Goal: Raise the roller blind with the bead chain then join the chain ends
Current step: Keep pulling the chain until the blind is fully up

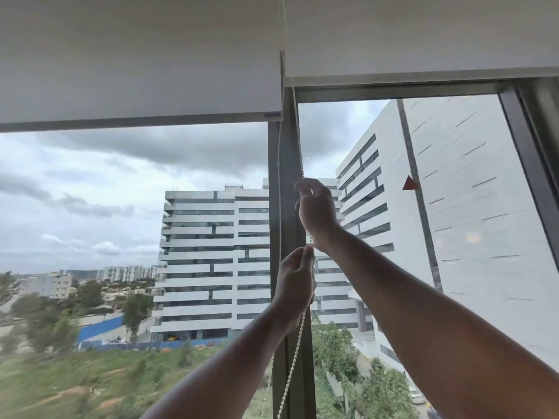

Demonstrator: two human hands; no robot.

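We look up at a big window. Two white blinds hang at the top. The right roller blind [423,34] is pulled up high, so only a thin strip of it covers the glass. The left blind [136,55] hangs a bit lower.

Between the two panes stands a dark window post [290,146]. The bead chain [298,137] runs down in front of this post. It comes out from under the right blind and goes down into our hands.

Our right hand [316,211] is the higher one. Its fingers [304,186] are curled around the chain and hold it. Our left hand [295,282] is just below it, very near the right wrist. Its fingers are curled around the chain too, and the fingertips pinch it at the top of the hand. Below the left hand the chain hangs loose and goes down to the bottom edge of the view. A second thin strand [279,192] of the chain hangs just to the left, along the post.

Outside we see tall white buildings [211,252], grey clouds [121,161] and green trees [341,352]. A small red triangle [410,184] shows on the glass at the right.
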